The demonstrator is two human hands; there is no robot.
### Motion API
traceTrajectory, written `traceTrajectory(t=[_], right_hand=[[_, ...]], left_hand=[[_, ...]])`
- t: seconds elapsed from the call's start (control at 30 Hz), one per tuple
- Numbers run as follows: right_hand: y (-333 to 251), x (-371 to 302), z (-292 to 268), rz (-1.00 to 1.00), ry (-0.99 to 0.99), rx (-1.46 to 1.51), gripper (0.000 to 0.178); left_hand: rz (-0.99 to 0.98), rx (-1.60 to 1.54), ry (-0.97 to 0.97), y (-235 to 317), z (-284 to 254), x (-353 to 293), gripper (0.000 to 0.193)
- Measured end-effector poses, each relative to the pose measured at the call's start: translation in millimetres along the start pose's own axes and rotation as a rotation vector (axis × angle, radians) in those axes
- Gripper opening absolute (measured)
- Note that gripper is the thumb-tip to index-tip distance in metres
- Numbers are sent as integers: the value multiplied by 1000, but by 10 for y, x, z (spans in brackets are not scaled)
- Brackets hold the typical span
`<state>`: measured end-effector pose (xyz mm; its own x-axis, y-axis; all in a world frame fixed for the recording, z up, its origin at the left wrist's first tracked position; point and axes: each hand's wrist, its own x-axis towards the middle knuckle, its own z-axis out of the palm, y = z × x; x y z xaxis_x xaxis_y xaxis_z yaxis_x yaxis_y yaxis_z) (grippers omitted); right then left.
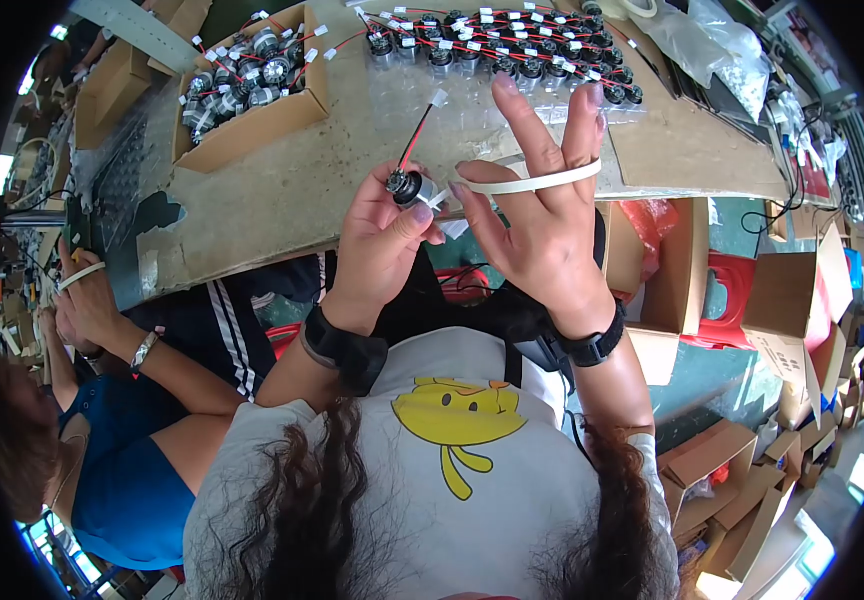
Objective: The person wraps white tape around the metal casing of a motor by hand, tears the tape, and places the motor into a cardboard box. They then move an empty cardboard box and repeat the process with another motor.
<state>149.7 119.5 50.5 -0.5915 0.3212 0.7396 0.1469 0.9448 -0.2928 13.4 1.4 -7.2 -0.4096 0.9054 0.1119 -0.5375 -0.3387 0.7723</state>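
Observation:
My left hand [377,245] is closed on a small cylindrical motor [408,186], its dark wired end facing up. A red and black wire pair [415,138] rises from it to a white plug [439,98]. A whitish strip [434,202] shows at the motor's side, by my left thumb. To the right of it, my right hand [542,215] carries a narrow cream-coloured ring [537,183] looped round its fingers. Two of its fingers stretch upward, while the thumb and another finger lie near the ring's left end, apart from the motor.
Rows of wired motors [497,50] stand at the table's [282,205] far side. A cardboard box [252,140] at far left holds more. Cartons [677,265] and a red stool [727,300] are at right. A co-worker's hand [87,300] with a similar ring is at left.

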Motion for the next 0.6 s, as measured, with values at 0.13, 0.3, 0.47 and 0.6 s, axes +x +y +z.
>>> traceTrajectory(t=[0.13,0.3,0.47,0.6], right_hand=[[14,-18,89,-15,51,4,16],[-20,-22,161,18,41,44,16],[-16,-3,158,40,-5,166,17],[56,15,-6,122,-55,375,18]], left_hand=[[4,9,-33,22,21,-31,43],[-23,-76,-15,13,81,-13,44],[24,59,-46,-35,18,35,43],[-7,-3,-63,20,19,29,43]])
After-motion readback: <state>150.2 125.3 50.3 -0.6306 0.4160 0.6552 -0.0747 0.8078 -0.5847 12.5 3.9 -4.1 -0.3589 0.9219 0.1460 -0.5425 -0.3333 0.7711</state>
